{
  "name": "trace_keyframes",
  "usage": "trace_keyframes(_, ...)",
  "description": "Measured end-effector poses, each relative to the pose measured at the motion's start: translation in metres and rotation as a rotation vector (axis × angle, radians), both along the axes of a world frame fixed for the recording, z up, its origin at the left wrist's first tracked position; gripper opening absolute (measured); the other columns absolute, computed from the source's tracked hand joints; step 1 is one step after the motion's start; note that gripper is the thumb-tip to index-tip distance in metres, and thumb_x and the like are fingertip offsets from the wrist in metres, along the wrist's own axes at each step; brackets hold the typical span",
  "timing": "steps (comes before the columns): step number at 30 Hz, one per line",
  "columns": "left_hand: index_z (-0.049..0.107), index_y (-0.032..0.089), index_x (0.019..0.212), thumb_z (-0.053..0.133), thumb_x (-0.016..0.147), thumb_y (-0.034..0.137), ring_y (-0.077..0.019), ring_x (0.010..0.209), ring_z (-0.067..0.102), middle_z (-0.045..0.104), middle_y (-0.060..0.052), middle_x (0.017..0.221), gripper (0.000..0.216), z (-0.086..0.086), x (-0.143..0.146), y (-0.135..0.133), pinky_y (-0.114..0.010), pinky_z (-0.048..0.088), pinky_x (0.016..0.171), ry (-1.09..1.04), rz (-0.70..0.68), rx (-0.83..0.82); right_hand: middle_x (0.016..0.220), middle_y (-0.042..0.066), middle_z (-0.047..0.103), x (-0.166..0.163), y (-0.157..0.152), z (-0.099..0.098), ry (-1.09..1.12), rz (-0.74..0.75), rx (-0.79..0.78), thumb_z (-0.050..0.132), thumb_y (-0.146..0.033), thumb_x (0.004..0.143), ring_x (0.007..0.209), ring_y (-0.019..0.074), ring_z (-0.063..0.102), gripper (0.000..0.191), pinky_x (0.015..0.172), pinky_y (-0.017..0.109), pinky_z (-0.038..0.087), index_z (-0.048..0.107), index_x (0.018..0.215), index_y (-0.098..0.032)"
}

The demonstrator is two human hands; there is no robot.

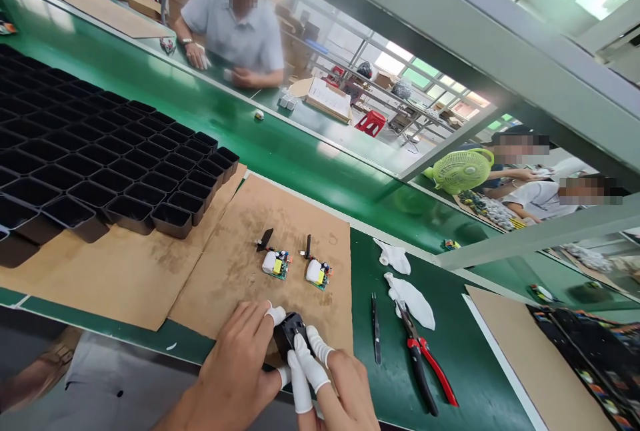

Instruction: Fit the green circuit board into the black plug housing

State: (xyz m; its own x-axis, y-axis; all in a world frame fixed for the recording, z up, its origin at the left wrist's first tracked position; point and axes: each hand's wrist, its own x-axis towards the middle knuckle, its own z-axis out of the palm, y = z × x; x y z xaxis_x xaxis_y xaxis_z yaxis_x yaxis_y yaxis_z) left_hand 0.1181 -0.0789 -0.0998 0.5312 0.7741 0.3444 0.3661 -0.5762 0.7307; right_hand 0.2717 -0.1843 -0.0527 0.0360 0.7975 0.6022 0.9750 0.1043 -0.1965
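Between my two hands, near the front edge of the cardboard, is a small black plastic housing point(291, 328). My left hand point(239, 351) grips it from the left, thumb below and forefinger above, both tips in white finger cots. From the right, my right hand point(325, 377) presses on it with several fingers in white cots. The inside of the housing is mostly hidden by the fingers. Beyond my hands lie two small circuit boards, a left board point(277, 264) and a right board point(318, 273), each with a white block, yellow part and black piece attached.
Black open boxes point(171, 217) stand in rows at left on cardboard point(200, 284). At right lie tweezers point(375, 327), red-and-black pliers point(417, 351) and white finger cots point(413, 299). Beyond runs a green conveyor point(300, 144). A person point(240, 37) sits across; others sit far right near a green fan point(463, 169).
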Motion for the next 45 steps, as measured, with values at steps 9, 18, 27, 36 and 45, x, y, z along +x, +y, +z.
trace_keyframes(9,0.066,0.022,0.119,0.069,0.069,0.001,-0.0398,0.113,0.082,0.084,-0.013,0.119,0.054,-0.003,-0.002,-0.001,-0.057,0.072,0.099,-0.005,-0.017,-0.036,0.127,0.017,0.087,0.002,-0.007,-0.010,-0.049,0.004,-0.051,0.067,-0.014,0.114,0.111,0.0314,0.092,0.034,0.087,0.032,0.077,0.083,0.143,-0.022)
trace_keyframes(18,0.055,0.024,0.153,0.086,0.094,0.036,-0.0387,0.125,0.081,0.081,-0.016,0.137,0.068,-0.008,-0.015,0.003,-0.052,0.071,0.106,-0.055,-0.040,0.055,0.131,0.016,0.086,0.014,-0.016,-0.020,0.114,-0.149,0.123,0.069,-0.014,0.115,0.121,0.0301,0.089,0.037,0.101,0.034,0.075,0.082,0.148,-0.024)
trace_keyframes(27,0.065,0.026,0.149,0.079,0.104,0.046,-0.0367,0.120,0.083,0.086,-0.013,0.130,0.051,-0.028,-0.021,0.006,-0.049,0.070,0.106,-0.081,-0.002,0.104,0.134,0.016,0.085,0.004,-0.013,-0.019,0.130,-0.175,0.211,0.070,-0.003,0.110,0.121,0.0280,0.089,0.052,0.102,0.033,0.075,0.077,0.156,-0.025)
trace_keyframes(36,0.066,0.025,0.148,0.068,0.112,0.052,-0.0367,0.120,0.083,0.086,-0.013,0.128,0.044,-0.024,-0.018,0.004,-0.052,0.068,0.111,-0.082,0.027,0.122,0.133,0.015,0.081,0.005,0.003,-0.014,0.278,-0.109,0.145,0.068,-0.003,0.109,0.121,0.0228,0.088,0.044,0.105,0.027,0.072,0.080,0.147,-0.022)
trace_keyframes(45,0.060,0.021,0.150,0.070,0.113,0.051,-0.0358,0.121,0.082,0.084,-0.015,0.131,0.049,-0.029,-0.021,0.006,-0.048,0.068,0.105,-0.005,-0.008,0.188,0.137,0.014,0.084,-0.002,-0.001,-0.025,0.321,-0.150,0.215,0.070,-0.008,0.112,0.122,0.0256,0.088,0.044,0.103,0.031,0.074,0.080,0.150,-0.027)
